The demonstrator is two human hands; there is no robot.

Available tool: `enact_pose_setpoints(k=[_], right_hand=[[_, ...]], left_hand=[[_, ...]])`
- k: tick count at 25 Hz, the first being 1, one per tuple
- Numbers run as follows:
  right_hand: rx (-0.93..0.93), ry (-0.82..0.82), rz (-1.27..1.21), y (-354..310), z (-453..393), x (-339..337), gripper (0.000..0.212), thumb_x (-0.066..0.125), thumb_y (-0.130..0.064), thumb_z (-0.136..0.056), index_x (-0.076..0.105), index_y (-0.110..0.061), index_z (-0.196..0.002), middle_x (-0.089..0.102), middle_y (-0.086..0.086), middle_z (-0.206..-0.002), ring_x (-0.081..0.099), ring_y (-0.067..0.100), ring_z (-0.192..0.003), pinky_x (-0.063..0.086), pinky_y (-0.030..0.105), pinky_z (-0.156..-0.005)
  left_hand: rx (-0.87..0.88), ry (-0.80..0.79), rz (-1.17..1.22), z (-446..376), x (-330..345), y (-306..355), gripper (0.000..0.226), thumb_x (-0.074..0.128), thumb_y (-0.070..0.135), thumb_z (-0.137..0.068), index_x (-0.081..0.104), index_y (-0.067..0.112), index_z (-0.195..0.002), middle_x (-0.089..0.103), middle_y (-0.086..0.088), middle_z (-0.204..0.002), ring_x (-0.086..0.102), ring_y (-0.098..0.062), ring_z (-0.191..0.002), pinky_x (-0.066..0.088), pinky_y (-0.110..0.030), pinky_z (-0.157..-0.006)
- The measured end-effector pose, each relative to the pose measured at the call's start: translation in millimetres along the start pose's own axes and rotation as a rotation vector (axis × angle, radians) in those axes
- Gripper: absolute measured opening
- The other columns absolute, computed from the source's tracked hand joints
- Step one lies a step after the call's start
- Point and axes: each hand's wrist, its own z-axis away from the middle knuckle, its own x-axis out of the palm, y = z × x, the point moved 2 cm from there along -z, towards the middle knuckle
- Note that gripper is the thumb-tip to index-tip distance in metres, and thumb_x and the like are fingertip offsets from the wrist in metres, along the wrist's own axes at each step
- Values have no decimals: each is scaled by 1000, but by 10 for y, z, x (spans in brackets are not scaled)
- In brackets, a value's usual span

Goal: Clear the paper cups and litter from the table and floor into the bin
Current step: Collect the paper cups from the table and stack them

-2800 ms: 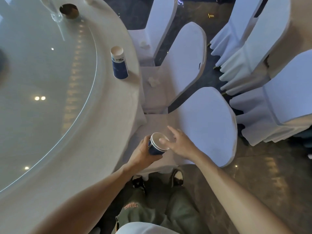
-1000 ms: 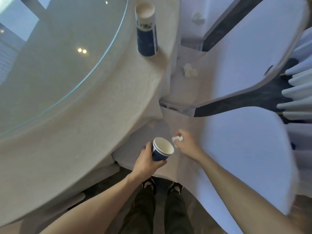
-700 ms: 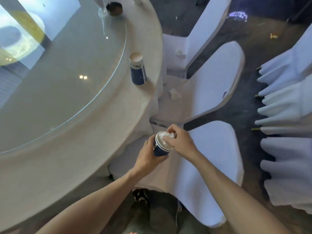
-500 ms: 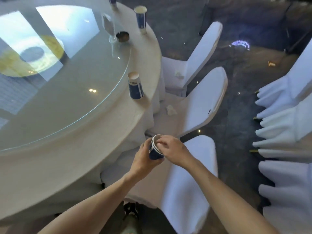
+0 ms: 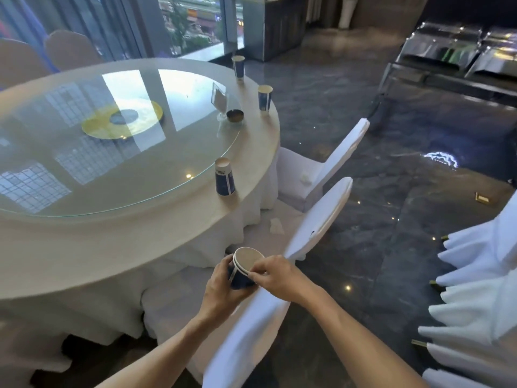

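Note:
My left hand [image 5: 221, 289] grips a stack of blue paper cups [image 5: 242, 271] from the side, low in front of the table edge. My right hand [image 5: 275, 273] pinches the stack's white rim from the right. Three more blue paper cups stand on the round table [image 5: 84, 247]: a near cup [image 5: 224, 177], a farther cup [image 5: 264, 98] and a far cup [image 5: 238, 67]. Crumpled tissue [image 5: 277, 226] lies on the near chair seat and another tissue [image 5: 306, 177] on the seat behind. A small yellow scrap [image 5: 482, 198] lies on the dark floor. No bin is visible.
White-covered chairs [image 5: 321, 219] stand tight against the table on my right, and more covered chairs [image 5: 475, 289] line the far right. A glass turntable [image 5: 112, 163] covers the table; an ashtray [image 5: 235, 116] and a napkin glass [image 5: 219, 102] stand near its far edge.
My right hand picked a tissue off the chair seat, pushed it into the held cup and now pinches the rim. My view has lifted from the chair to the whole table.

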Motion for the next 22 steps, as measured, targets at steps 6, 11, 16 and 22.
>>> enact_pose_setpoints(k=[6, 11, 16, 22], right_hand=[[-76, -52, 4, -38, -369, -390, 39, 56, -46, -98, 75, -14, -109, 76, 6, -102, 71, 23, -94, 59, 48, -87], [-120, -129, 203, 202, -1012, -793, 33, 54, -42, -97, 74, -18, -108, 74, 6, -112, 68, 25, -105, 56, 47, -93], [-169, -95, 318, 411, -1913, -1223, 41, 61, -33, -97, 61, -22, -136, 61, 5, -135, 60, 26, -120, 50, 42, -102], [-322, -107, 448, 96, -2744, -1400, 67, 65, -21, -92, 36, -21, -153, 42, 10, -148, 50, 32, -130, 48, 42, -102]], left_hand=[[-66, 151, 9, -268, 76, 22, 83, 98, 38, -67, 56, 27, -138, 66, 4, -125, 67, -5, -108, 60, -33, -89], [-241, 357, 107, -899, 422, -179, 85, 99, 33, -66, 54, 24, -139, 66, -5, -127, 68, -24, -112, 56, -39, -87], [-390, 481, 218, -1578, 682, -122, 81, 96, 26, -71, 55, 17, -139, 67, -4, -123, 63, -20, -103, 43, -32, -81], [-470, 613, 274, -1816, 472, -50, 85, 91, 53, -50, 56, 31, -125, 68, -3, -123, 69, -24, -110, 56, -43, -89]])
